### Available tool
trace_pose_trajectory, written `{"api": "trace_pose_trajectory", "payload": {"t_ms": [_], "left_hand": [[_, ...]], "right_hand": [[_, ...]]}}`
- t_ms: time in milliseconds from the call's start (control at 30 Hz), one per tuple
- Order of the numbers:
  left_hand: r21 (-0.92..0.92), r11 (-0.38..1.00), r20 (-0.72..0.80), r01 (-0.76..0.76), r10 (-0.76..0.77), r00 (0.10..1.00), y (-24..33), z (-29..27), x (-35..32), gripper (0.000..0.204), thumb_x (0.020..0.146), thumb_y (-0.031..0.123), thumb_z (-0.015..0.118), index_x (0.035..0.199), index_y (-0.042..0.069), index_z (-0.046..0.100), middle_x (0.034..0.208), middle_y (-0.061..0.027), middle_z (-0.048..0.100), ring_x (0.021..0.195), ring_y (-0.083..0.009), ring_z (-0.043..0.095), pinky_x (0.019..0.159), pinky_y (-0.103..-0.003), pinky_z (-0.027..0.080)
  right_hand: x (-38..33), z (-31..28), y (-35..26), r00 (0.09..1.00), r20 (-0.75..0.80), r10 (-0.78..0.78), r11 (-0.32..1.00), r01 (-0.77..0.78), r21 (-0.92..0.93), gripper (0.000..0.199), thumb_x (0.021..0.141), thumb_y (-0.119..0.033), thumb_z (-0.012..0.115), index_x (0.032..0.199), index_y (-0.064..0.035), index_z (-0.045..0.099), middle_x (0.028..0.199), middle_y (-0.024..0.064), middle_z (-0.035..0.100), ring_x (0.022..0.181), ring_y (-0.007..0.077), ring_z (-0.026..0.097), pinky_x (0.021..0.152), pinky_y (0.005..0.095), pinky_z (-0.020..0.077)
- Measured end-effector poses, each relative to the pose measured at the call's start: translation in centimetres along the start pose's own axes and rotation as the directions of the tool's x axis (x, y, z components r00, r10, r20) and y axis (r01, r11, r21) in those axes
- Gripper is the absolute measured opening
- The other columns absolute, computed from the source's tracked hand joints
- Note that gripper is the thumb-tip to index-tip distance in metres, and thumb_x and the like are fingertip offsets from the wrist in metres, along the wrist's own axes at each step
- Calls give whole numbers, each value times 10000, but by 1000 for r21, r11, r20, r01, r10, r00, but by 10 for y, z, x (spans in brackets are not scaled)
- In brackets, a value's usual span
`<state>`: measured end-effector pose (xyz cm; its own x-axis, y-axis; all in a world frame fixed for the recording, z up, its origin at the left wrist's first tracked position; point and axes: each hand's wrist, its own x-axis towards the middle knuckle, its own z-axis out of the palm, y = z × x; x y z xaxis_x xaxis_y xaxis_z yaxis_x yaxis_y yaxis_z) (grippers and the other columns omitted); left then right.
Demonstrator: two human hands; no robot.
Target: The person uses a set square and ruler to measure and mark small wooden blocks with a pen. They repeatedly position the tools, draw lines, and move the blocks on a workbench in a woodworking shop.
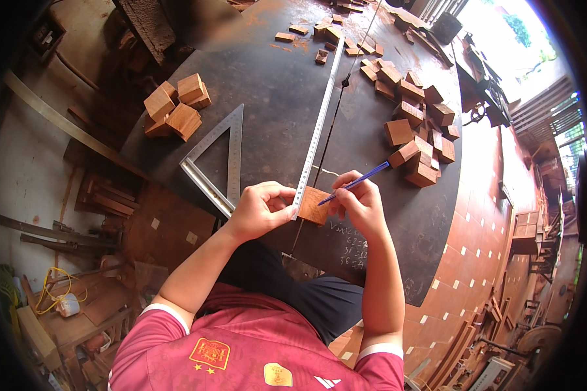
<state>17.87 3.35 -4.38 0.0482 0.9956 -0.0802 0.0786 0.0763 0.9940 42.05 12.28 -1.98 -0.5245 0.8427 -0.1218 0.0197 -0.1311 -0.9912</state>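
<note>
A small reddish-brown wood block (314, 207) lies at the near edge of the dark table, between my hands. My left hand (262, 210) pinches the near end of a long metal ruler (321, 124), whose edge runs along the block's left side and far up the table. In my right hand (359, 203) is a blue pen (365, 176), its tip at the block's top face; some of these fingers also rest by the block's right side. Left of my left hand lies a metal triangle square (235, 156), flat on the table.
Several wood blocks (184, 122) are piled at the table's left, with a larger heap of blocks (411, 114) along its right. Smaller pieces (299, 30) lie at the far end. A dark seam (336, 114) crosses the tabletop (267, 85). Chalk writing marks the near right.
</note>
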Motion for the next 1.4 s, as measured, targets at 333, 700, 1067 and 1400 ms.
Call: {"api": "trace_pose_trajectory", "payload": {"t_ms": [333,700,1067,1400], "left_hand": [[36,999,-13,-34,34,999,-2,1,0,291,897,-19,770,1185,-53,742,1040,-25,667,836,-55,674,734,-206,550],[31,999,-28,-33,34,999,-3,2,0,278,895,22,781,1165,-38,754,1008,-26,677,804,-49,664,713,-211,545],[5,999,-62,-32,32,998,-3,4,0,259,882,69,794,1124,-23,769,961,-21,695,761,-39,663,684,-215,533],[33,999,-22,-3,4,1000,-1,2,0,251,916,18,775,1154,-54,733,1043,-38,678,823,-57,682,726,-211,559]], "right_hand": [[-1,13,1,984,28,-176,972,178,-155,80,899,32,709,976,25,688,825,46,711,753,84,673,660,234,532],[-1,20,5,973,100,-209,934,229,-274,59,853,39,717,904,31,690,777,40,705,701,69,644,624,242,521],[-1,24,2,962,102,-254,888,274,-368,58,844,24,742,883,21,700,746,32,679,672,65,619,591,250,501],[-1,30,-2,940,110,-322,880,341,-332,57,832,31,725,850,12,675,737,35,649,646,71,591,569,256,474]]}}
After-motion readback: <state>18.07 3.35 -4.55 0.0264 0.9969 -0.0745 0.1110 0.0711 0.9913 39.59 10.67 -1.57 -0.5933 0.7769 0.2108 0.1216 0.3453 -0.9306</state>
